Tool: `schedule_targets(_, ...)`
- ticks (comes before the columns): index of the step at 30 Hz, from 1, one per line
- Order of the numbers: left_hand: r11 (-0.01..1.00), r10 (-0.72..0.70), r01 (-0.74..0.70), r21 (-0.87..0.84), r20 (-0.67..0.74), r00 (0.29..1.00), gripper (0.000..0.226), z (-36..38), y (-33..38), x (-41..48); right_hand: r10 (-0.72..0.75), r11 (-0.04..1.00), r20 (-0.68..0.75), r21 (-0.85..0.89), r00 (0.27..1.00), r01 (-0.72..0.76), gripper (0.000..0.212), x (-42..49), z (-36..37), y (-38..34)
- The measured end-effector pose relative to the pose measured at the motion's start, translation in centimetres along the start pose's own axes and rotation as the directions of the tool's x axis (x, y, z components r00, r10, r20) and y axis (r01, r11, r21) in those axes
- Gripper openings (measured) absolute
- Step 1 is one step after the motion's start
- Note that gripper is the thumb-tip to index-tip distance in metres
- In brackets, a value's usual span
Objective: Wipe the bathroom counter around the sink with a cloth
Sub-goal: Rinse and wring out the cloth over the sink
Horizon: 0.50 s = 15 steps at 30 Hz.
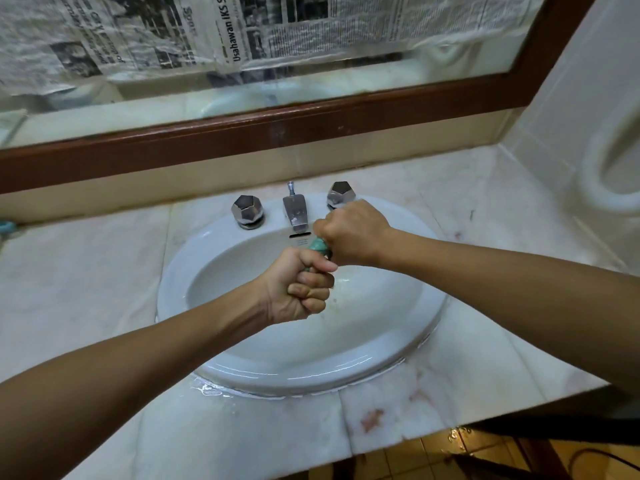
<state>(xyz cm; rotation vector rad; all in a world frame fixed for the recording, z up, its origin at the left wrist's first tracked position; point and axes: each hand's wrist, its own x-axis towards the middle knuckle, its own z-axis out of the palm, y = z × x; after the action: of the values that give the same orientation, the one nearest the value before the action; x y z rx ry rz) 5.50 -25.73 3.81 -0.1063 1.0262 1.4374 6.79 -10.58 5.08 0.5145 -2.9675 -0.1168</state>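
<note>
A pale marble table (86, 289) fills the view, with a white oval sink (304, 372) set into it and a wood-framed mirror (242, 81) behind, its glass papered over with newspaper. Over the bowl, the left hand (299, 289) and right hand (353, 233) are both balled into fists, fingers curled tight around the two ends of a green cloth (317, 249), of which only a short twisted length shows between them. Holding it above the sink looks like wringing, so the water falls into the bowl rather than onto the marble. A little water lies at the sink's front rim. The spout (295, 211) and two chrome knobs, one on the left (248, 210) and one on the right (340, 194), stand on the back rim, just behind the hands; the wipe must work around them.
</note>
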Motion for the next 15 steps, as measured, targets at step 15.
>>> schedule_targets(15, -0.024, 0.129, -0.091, 0.996, 0.094, 0.987, 0.026, -2.7, 3.4, -4.2, 0.328, 0.387, 0.618, 0.602, 0.715, -0.698, 0.041, -5.4, -3.3, -4.9)
